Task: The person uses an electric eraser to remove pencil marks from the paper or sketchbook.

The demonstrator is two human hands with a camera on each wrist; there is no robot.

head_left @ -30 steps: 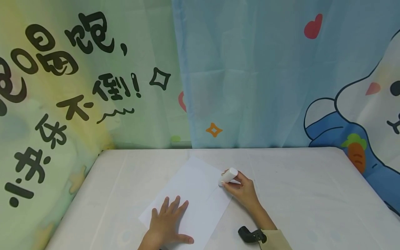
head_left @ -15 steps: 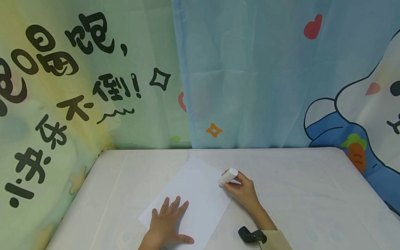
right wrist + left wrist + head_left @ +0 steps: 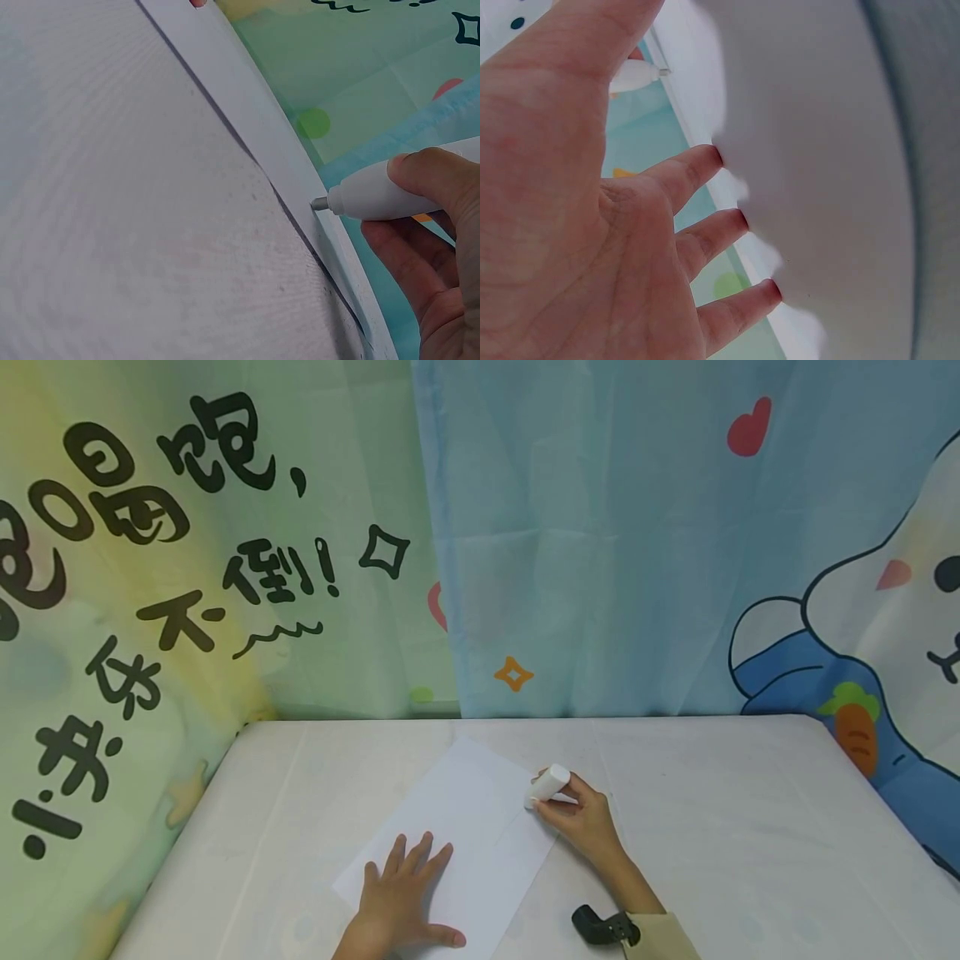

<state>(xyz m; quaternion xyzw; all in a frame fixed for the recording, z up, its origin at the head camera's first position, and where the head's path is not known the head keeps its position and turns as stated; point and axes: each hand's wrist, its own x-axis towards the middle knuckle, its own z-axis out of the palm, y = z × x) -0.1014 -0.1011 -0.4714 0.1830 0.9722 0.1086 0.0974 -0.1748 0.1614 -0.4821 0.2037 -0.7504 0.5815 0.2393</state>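
Note:
A white sheet of paper (image 3: 465,793) lies at an angle on the table. Flat on its lower left part rests my left hand (image 3: 401,893), fingers spread; the left wrist view shows the fingertips (image 3: 771,291) touching the sheet. My right hand (image 3: 588,822) pinches a white correction pen (image 3: 552,779) between thumb and fingers, tilted over the sheet's right corner. Its grey metal tip (image 3: 319,203) points at the paper near the edge in the right wrist view; whether it touches cannot be told. A faint line runs across the sheet below the pen.
The table (image 3: 750,827) has a white cover. A black wrist device (image 3: 603,925) sits by the right sleeve (image 3: 660,935). Printed curtains (image 3: 600,568) hang behind the table and along its left side.

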